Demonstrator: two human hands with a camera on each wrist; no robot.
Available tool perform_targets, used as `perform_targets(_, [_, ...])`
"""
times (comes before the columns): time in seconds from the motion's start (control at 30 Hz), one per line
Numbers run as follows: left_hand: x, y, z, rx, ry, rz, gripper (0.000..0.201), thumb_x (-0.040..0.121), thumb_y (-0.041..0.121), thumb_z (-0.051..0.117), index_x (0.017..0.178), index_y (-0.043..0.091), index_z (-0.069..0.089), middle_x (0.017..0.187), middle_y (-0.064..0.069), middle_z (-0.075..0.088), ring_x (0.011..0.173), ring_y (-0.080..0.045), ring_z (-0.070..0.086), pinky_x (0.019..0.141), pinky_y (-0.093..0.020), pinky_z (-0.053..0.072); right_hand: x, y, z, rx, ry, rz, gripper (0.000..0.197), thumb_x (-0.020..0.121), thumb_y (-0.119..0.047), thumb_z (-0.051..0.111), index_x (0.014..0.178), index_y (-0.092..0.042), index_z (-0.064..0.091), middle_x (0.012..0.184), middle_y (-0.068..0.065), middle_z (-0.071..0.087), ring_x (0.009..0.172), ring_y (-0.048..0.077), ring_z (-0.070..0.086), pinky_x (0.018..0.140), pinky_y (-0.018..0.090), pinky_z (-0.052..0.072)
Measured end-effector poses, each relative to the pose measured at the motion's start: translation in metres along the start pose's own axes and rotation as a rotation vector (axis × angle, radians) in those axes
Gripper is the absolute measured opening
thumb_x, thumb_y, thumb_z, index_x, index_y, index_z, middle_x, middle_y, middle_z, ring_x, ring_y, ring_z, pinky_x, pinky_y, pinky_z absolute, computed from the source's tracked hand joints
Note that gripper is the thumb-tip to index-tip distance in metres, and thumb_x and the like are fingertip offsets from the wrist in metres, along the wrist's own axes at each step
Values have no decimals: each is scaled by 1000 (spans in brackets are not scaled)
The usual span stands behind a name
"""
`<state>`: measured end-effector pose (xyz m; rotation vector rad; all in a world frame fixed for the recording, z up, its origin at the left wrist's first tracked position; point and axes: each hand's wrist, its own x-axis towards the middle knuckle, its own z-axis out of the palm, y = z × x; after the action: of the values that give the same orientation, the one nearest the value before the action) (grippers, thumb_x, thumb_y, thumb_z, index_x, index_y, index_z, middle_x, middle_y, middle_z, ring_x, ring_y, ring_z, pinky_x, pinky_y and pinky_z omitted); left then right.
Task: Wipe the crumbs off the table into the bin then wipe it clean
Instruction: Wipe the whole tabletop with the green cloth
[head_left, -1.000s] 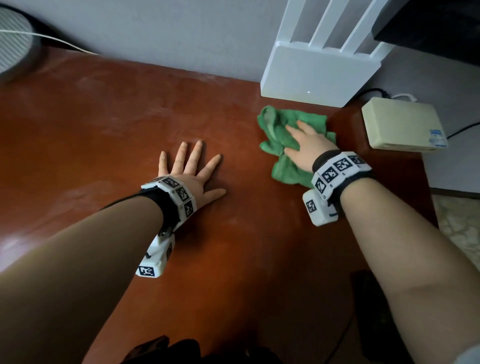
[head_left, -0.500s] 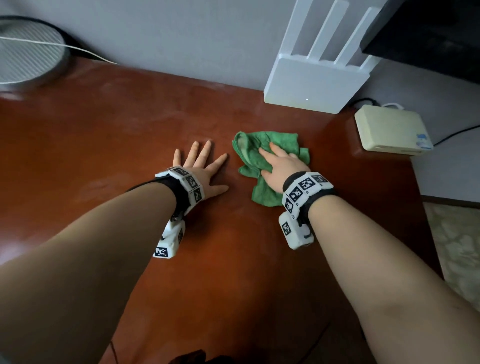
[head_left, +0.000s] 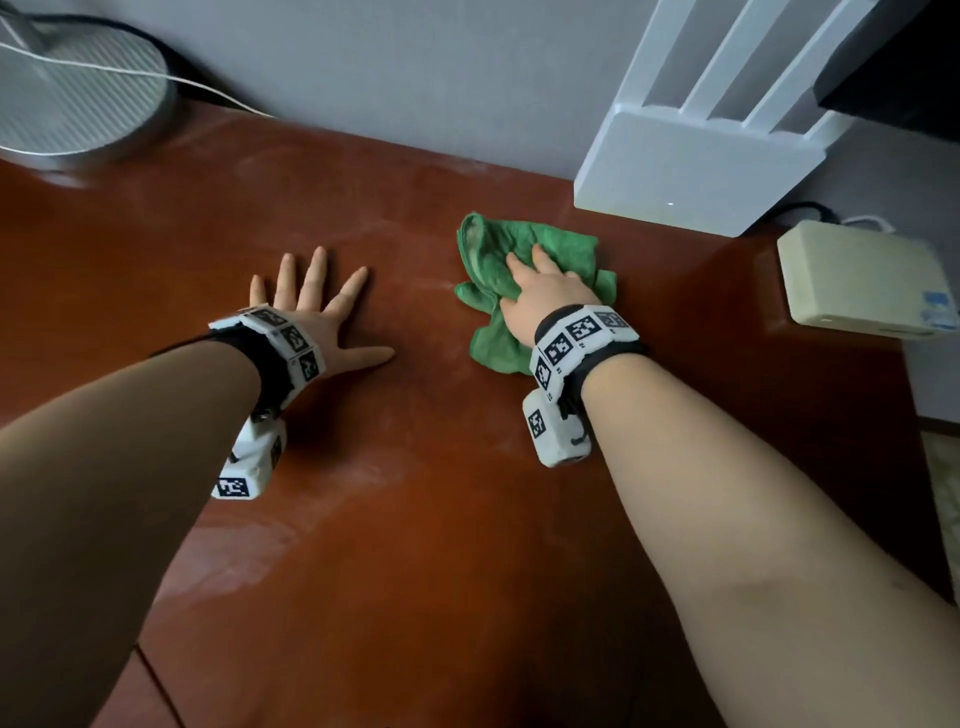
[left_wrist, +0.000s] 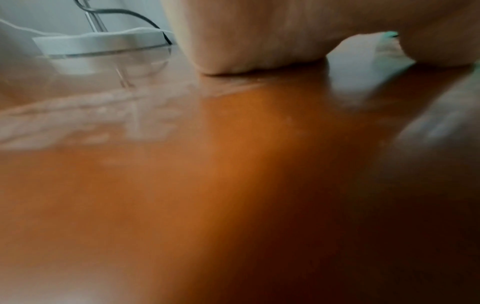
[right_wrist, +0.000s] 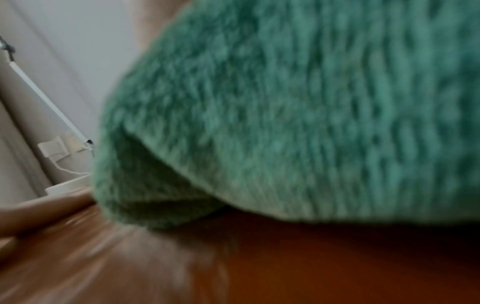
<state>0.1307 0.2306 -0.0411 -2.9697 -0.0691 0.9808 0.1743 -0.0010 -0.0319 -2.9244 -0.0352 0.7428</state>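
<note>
- Head view: the left hand (head_left: 317, 317) lies flat on the reddish-brown table (head_left: 415, 519), palm down, fingers straight and spread, thumb pointing toward the right, holding nothing.
- Head view: the right hand (head_left: 540, 296) presses down on a crumpled green cloth (head_left: 488, 249), which lies on the table to the right of the left hand, apart from it; the fingers are stretched forward over the cloth rather than curled round it.
- Head view: behind the cloth, against the wall, stands a white router (head_left: 696, 171) with upright antennas; a beige box (head_left: 862, 280) sits near the table's right edge, and a round grey base (head_left: 78, 98) with a white cable (head_left: 218, 91) across it sits at the far left corner. Faint pale smears show on the table surface.
- Left wrist view: blurred; the underside of the left hand (left_wrist: 259, 35) touches the table (left_wrist: 233, 185), with the round base (left_wrist: 101, 43) beyond it.
- Right wrist view: the green cloth (right_wrist: 298, 107) fills most of the frame, its lower edge on the table (right_wrist: 311, 267); the right hand itself is not clearly shown here.
</note>
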Motion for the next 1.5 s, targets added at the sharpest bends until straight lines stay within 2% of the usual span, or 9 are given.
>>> perform_targets(0.4, [10, -11, -4, 4, -98, 63, 100, 72, 83, 37, 139, 45, -26, 148, -2, -39, 138, -32, -29, 112, -55, -9, 90, -51, -50, 81, 52, 170, 63, 92, -29, 38, 150, -29, 12, 159, 1, 1, 139, 37, 26, 112, 42, 25])
perform_targets(0.53, [8, -11, -4, -6, -90, 78, 101, 71, 83, 37, 140, 44, -26, 147, -2, -39, 138, -33, -30, 112, -56, -10, 61, -55, -27, 70, 67, 23, 60, 90, -33, 37, 147, -36, 18, 158, -5, 6, 137, 35, 29, 110, 40, 30])
perform_targets(0.7, [9, -13, -5, -9, -114, 89, 107, 69, 82, 43, 139, 43, -27, 146, -3, -41, 136, -33, -32, 111, -57, -11, 11, -59, 6, 2, -13, -151, 59, 93, -40, 38, 146, -43, 13, 157, -16, -2, 139, 28, 24, 110, 36, 33])
perform_targets(0.87, [12, -13, -3, -15, -108, 88, 107, 68, 83, 43, 138, 44, -28, 146, -3, -41, 136, -33, -33, 110, -57, -11, 90, -72, -36, 16, 12, -69, 59, 91, -35, 41, 146, -38, 20, 158, -6, 5, 141, 32, 24, 115, 39, 24])
perform_targets(1.0, [13, -13, -2, -9, -118, 72, 107, 69, 83, 43, 137, 44, -30, 146, -3, -42, 136, -33, -33, 111, -57, -11, 118, -90, -61, 4, 27, 18, 53, 94, -24, 38, 146, -22, 26, 155, 7, 16, 141, 33, 22, 116, 42, 20])
perform_targets(1.1, [12, -13, -3, -13, -108, 71, 107, 68, 83, 43, 138, 44, -29, 146, -3, -41, 136, -33, -32, 111, -57, -10, 101, -85, -53, 36, 66, 22, 56, 91, -29, 37, 145, -26, 27, 154, 5, 20, 137, 33, 31, 111, 42, 28])
perform_targets(1.2, [11, -14, -4, -17, -104, 83, 107, 68, 83, 43, 139, 44, -27, 146, -3, -41, 136, -33, -32, 110, -58, -11, 59, -62, -20, 21, -13, -71, 58, 91, -33, 36, 146, -37, 18, 158, -8, 5, 141, 28, 25, 116, 36, 23])
perform_targets(1.3, [11, -14, -4, -11, -104, 88, 108, 67, 84, 43, 139, 43, -27, 147, -3, -40, 136, -34, -31, 110, -58, -10, 27, -49, -3, -16, -59, -140, 58, 94, -36, 37, 147, -39, 14, 158, -14, -1, 142, 23, 23, 115, 35, 26])
perform_targets(1.5, [13, -14, -1, -21, -93, 85, 107, 68, 83, 43, 139, 44, -27, 147, -3, -40, 136, -34, -32, 109, -58, -11, 104, -73, -43, -38, -4, -71, 61, 90, -28, 39, 147, -33, 19, 159, -3, 4, 142, 31, 22, 115, 40, 23])
